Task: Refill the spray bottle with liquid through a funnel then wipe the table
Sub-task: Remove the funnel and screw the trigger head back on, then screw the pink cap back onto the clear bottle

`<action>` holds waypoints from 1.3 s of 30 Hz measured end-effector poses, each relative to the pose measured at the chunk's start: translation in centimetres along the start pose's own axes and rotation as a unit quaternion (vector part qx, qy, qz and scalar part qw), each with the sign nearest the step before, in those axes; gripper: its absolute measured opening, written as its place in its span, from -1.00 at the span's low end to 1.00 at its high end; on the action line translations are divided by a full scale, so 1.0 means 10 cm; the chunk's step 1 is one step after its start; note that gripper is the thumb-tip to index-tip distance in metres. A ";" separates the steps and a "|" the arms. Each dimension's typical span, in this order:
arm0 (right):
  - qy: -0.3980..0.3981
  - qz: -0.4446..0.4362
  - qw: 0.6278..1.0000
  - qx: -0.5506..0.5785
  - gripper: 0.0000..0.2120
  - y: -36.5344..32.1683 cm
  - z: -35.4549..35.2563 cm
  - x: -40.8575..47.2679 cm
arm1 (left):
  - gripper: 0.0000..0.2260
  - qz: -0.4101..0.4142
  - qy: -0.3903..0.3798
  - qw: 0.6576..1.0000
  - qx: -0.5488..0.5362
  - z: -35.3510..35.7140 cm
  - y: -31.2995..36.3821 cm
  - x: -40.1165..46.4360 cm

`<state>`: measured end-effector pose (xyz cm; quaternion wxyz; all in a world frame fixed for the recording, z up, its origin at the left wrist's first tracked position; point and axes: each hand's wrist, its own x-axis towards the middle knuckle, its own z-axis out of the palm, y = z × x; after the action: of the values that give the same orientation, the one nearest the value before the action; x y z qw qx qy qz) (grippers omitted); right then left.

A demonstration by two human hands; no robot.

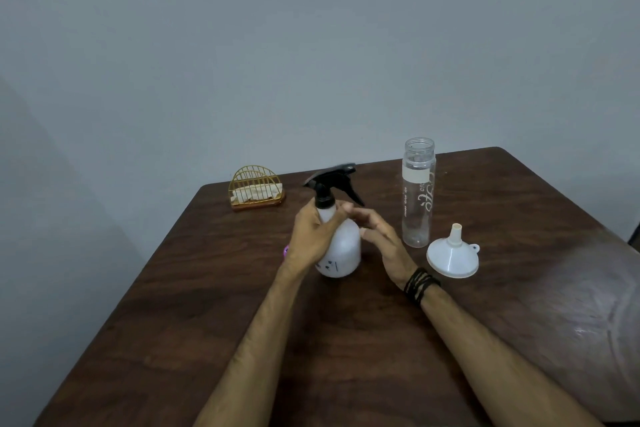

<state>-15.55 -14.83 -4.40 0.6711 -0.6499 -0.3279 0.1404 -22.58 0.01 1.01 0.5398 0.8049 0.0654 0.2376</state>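
Note:
A white spray bottle (341, 250) with a black trigger head (332, 184) stands upright in the middle of the dark wooden table (207, 322). My left hand (311, 239) is wrapped around its neck and shoulder. My right hand (382, 239) hovers just right of the bottle, fingers apart and empty, with a black band on the wrist. A clear uncapped bottle (418, 194) holding liquid stands to the right. A white funnel (453, 253) lies mouth-down in front of it, spout up.
A gold wire holder (256, 187) with folded tissue or cloth sits at the far left of the table. A small pink object (286, 250) peeks out behind my left hand. A glossy patch (571, 305) shines on the table's right side. A grey wall stands behind.

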 end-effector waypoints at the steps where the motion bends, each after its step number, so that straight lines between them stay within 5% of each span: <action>1: 0.012 0.002 1.000 -0.011 -0.56 0.01 0.00 0.01 | -0.71 -0.002 0.032 0.999 0.005 -0.10 0.03 0.02; 8: -0.013 -0.041 0.975 -0.218 -0.59 0.11 0.21 0.04 | -0.73 -0.029 0.226 0.970 0.083 -0.87 0.05 -0.06; 18: -0.104 -0.037 0.912 -0.395 -0.37 0.10 0.75 0.24 | -0.69 -0.130 0.251 0.956 0.080 -0.87 -0.32 -0.30; 23: -0.161 -0.074 0.860 -0.478 -0.48 0.16 0.77 0.27 | -0.60 -0.129 0.261 0.950 0.111 -0.67 -0.36 -0.27; 28: -0.064 -0.077 0.887 -0.451 -0.67 0.18 0.68 0.23 | -0.29 -0.065 0.340 0.926 0.148 -0.39 -0.33 -0.39; 32: 0.007 -0.050 0.904 -0.424 -0.70 0.16 0.52 0.15 | -0.40 0.053 0.411 0.879 0.234 -0.06 -0.26 -0.53; 36: 0.130 -0.097 0.911 -0.378 -0.70 -0.10 0.25 0.01 | -0.62 0.183 0.327 0.905 0.200 0.29 -0.15 -0.48; 39: 0.197 -0.188 0.879 -0.393 -0.68 -0.44 0.04 -0.09 | -0.62 0.145 0.268 0.941 0.147 0.52 -0.06 -0.36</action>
<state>-17.46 -15.58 -0.44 0.4254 -0.8005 -0.3333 -0.2592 -23.32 -5.44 -2.30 0.3372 0.7826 0.1245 0.5083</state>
